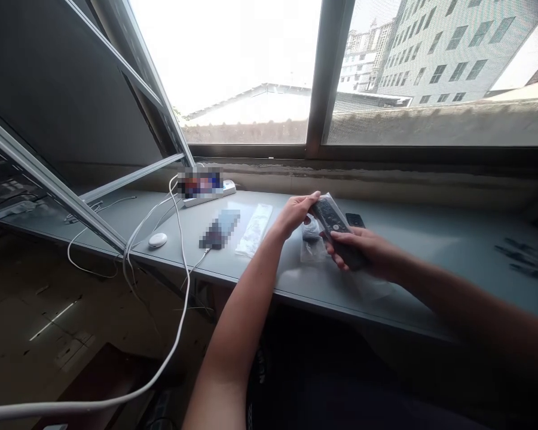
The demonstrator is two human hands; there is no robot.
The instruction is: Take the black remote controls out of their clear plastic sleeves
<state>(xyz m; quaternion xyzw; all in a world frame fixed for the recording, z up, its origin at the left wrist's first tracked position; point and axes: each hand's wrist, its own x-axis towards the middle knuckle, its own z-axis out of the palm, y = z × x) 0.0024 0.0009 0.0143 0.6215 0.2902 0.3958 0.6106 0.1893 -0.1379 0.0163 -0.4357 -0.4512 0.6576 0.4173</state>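
Observation:
A dark remote control (pixel 328 216) with small buttons and a pale round mark is tilted above the table, with a clear plastic bag (pixel 339 209) around its far part. My right hand (pixel 363 248) is closed round its lower body, thumb on top. At the far end, the fingers of my left hand (pixel 296 213) are closed, pinching the bag's edge. Under my hands, another clear bag (pixel 312 254) with a greyish item in it lies on the table. A small black device (pixel 355 221) is behind my right hand.
On the grey table (pixel 434 251) are a stack of clear plastic bags (pixel 254 230), a blurred phone-like device (pixel 220 230) with a cable, a white round puck (pixel 158 240) and a power strip (pixel 210 194). A loose white cable (pixel 183 286) hangs over the front edge. A metal frame (pixel 94 221) stands left.

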